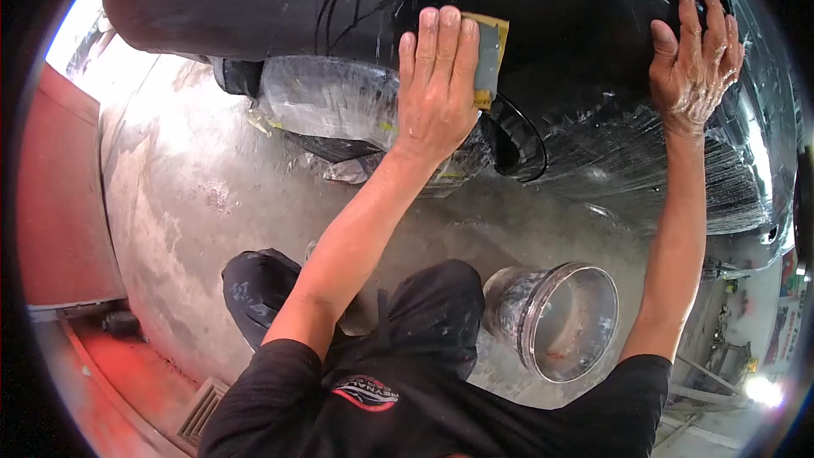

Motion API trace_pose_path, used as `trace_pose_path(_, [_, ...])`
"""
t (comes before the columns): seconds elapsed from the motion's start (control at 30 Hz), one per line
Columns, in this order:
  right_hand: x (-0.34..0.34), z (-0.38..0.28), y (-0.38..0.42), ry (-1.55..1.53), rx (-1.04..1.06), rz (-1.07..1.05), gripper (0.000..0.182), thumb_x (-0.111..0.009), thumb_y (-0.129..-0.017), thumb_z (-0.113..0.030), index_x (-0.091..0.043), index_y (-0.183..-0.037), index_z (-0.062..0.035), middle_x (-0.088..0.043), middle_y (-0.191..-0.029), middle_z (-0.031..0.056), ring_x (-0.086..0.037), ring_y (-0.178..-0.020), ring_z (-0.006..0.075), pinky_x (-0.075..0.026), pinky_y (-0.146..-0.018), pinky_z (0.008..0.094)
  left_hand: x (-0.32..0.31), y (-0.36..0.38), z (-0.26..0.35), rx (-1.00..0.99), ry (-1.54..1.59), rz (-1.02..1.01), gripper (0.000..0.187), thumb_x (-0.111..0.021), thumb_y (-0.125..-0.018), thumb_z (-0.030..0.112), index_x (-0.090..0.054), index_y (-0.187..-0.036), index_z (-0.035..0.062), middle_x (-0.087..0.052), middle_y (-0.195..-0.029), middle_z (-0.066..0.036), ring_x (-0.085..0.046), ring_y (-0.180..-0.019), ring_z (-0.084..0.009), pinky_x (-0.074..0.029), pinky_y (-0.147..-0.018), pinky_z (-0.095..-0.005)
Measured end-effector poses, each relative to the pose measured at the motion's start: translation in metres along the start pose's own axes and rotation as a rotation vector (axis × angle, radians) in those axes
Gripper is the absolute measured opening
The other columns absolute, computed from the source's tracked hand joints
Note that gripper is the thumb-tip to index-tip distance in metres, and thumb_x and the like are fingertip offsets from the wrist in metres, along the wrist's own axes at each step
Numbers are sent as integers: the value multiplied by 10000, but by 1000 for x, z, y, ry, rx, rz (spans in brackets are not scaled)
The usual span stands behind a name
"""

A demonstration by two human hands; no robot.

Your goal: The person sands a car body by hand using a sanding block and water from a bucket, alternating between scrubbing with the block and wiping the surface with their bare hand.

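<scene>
My left hand (437, 89) lies flat with its fingers together over a grey block with yellowish sheet at its edges (488, 55), pressed against the black car body (560, 42). The block sticks out on the right side of the fingers. Over at the upper right, my right hand (694, 59) rests on the dark panel, fingers stretched and thumb apart, wet and holding nothing. Below the block is a round dark opening (519, 140) in the body, and to the left a whitish, scuffed wheel area (331, 97).
A dirty bucket (530, 314) with a pale inside stands on the grey concrete floor (186, 195), right of my knees. A red panel (68, 195) is at the far left, with a floor grate (203, 407) below. Metal stands and a bright lamp (763, 390) are at the lower right.
</scene>
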State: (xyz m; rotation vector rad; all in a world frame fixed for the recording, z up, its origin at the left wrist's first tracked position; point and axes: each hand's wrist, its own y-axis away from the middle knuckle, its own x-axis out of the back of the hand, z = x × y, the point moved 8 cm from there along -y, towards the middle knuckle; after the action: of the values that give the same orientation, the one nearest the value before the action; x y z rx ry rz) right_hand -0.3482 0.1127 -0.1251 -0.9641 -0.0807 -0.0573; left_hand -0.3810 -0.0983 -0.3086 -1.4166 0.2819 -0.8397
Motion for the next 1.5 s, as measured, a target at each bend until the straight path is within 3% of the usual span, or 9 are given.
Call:
trace_pose_path(0.07, [-1, 1, 1, -3, 9, 0, 521, -401, -1074, -568, -598, -1464, -284, -530, -1513, 22, -465, -1360, 268, -284, -1174, 444, 9, -22, 3, 1, 37, 39, 694, -602, -860, 26, -419, -1524, -56, -350, -1612, -303, -315, -1516, -460, -240, -1216, -578])
trace_pose_path(0.2, [-3, 0, 1, -54, 26, 29, 520, -414, -1069, -570, -606, -1458, -283, -552, -1496, 21, -472, -1375, 238, -280, -1182, 432, 20, -40, 1, 3, -31, 61, 537, -590, -915, 118, -540, -1415, -71, -528, -1494, -246, -420, -1466, -395, -317, -1205, -503])
trace_pose_path(0.33, [-3, -1, 1, -71, 40, 43, 519, -414, -1070, -569, -609, -1456, -283, -555, -1495, 22, -467, -1387, 238, -274, -1187, 429, 34, -24, -3, -57, 94, 185, 638, -669, -808, -67, -568, -1437, -27, -551, -1500, -220, -487, -1431, -386, -332, -1192, -522])
trace_pose_path(0.6, [-4, 3, 3, -1, 11, -10, 546, -347, -1082, -578, -587, -1476, -287, -513, -1536, 34, -433, -1409, 299, -250, -1194, 462, 3, 8, -2, 14, -25, -30, 638, -601, -874, -4, -474, -1498, -43, -429, -1585, -261, -371, -1496, -440, -232, -1232, -541])
trace_pose_path(0.83, [-4, 3, 4, -18, 28, -18, 529, -402, -1079, -551, -586, -1482, -262, -509, -1544, 52, -419, -1406, 285, -253, -1165, 438, 27, -73, -1, 15, 166, 194, 597, -586, -875, -9, -490, -1459, -87, -445, -1551, -297, -395, -1470, -458, -303, -1187, -558])
trace_pose_path(0.87, [-3, 1, 3, -21, 28, -15, 531, -397, -1080, -554, -587, -1481, -263, -511, -1543, 50, -420, -1406, 285, -253, -1166, 436, 20, -69, -3, 24, 69, 201, 573, -532, -923, 53, -484, -1482, -64, -471, -1545, -263, -372, -1507, -382, -288, -1221, -520])
trace_pose_path(1.03, [-5, 8, 6, 36, 5, -30, 517, -404, -1071, -566, -608, -1457, -289, -528, -1521, 11, -455, -1363, 293, -278, -1170, 463, 12, -19, -9, -23, -14, 98, 603, -559, -874, -4, -487, -1469, -65, -424, -1572, -285, -382, -1481, -449, -281, -1203, -546])
trace_pose_path(1.2, [-3, 7, 5, 40, -38, -38, 507, -421, -1065, -568, -620, -1446, -300, -518, -1534, -4, -449, -1369, 286, -271, -1183, 465, 22, -94, -7, -51, 83, 216, 636, -570, -862, 3, -473, -1489, -45, -409, -1587, -272, -344, -1505, -440, -257, -1218, -534])
trace_pose_path(1.5, [2, 3, 6, 64, -120, -123, 506, -418, -1069, -554, -588, -1477, -306, -468, -1587, -12, -353, -1468, 265, -207, -1229, 474, 22, -52, -14, -64, 44, 90, 563, -563, -899, -13, -495, -1451, -102, -443, -1555, -297, -366, -1496, -442, -223, -1238, -536])
